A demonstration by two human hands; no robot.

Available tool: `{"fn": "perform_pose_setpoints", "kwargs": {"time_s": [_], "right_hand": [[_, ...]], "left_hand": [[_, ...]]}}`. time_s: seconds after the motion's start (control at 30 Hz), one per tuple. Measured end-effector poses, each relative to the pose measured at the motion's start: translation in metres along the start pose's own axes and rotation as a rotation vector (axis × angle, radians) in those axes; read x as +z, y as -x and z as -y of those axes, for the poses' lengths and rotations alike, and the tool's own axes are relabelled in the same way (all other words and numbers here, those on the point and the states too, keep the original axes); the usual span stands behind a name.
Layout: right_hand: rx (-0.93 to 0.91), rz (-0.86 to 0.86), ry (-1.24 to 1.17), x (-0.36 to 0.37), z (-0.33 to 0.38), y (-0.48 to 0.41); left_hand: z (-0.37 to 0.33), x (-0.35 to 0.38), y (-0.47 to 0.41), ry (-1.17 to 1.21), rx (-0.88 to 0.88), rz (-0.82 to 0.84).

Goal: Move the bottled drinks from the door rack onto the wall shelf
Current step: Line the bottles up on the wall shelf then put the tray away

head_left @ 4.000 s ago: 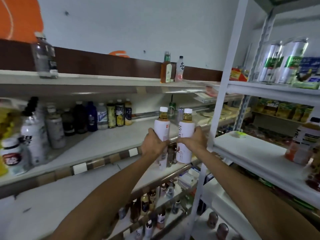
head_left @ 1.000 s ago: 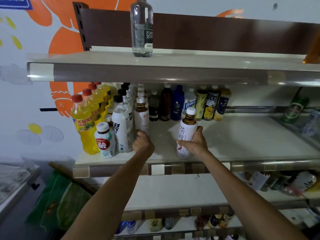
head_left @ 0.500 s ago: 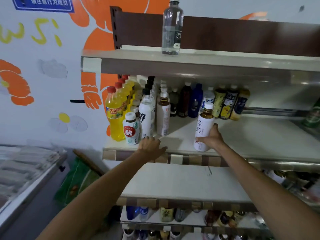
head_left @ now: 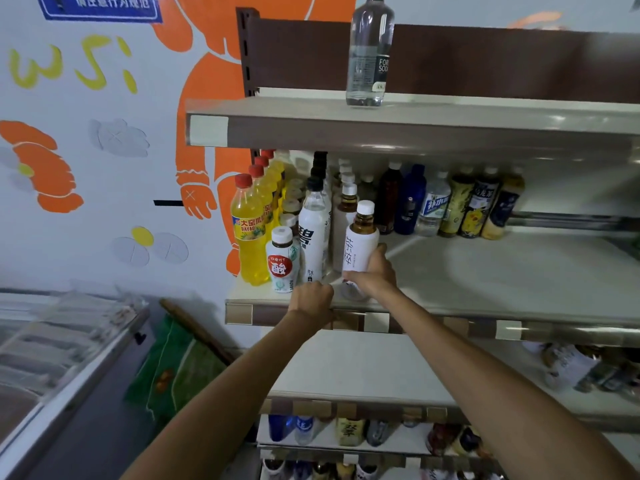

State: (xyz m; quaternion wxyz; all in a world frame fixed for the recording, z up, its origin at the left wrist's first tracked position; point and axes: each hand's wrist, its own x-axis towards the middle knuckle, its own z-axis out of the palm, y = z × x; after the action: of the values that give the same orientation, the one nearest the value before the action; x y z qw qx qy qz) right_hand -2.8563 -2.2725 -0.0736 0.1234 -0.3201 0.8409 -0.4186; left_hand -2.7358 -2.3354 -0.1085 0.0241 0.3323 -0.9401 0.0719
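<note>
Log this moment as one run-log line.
phase: placing | right hand: grips tea bottle, upright, at front of shelf, beside bottle rows | left hand: curled, empty, at shelf edge

Observed: your left grip [head_left: 310,301] and right grip [head_left: 375,280] are bare hands. Your left forearm [head_left: 252,375] and right forearm [head_left: 485,375] are bare from wrist to the lower edge of view. Fingernails are too small to assess.
</note>
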Motion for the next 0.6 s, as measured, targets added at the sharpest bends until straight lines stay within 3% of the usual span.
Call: {"fn": "perform_pose_setpoints", "kwargs": {"time_s": [0.6], "right_hand": [[-0.036, -0.052, 0.073, 0.031, 0.017, -0.012]], "left_hand": [[-0.003, -0.009, -0.019, 0.012, 0.008, 0.006]]}}
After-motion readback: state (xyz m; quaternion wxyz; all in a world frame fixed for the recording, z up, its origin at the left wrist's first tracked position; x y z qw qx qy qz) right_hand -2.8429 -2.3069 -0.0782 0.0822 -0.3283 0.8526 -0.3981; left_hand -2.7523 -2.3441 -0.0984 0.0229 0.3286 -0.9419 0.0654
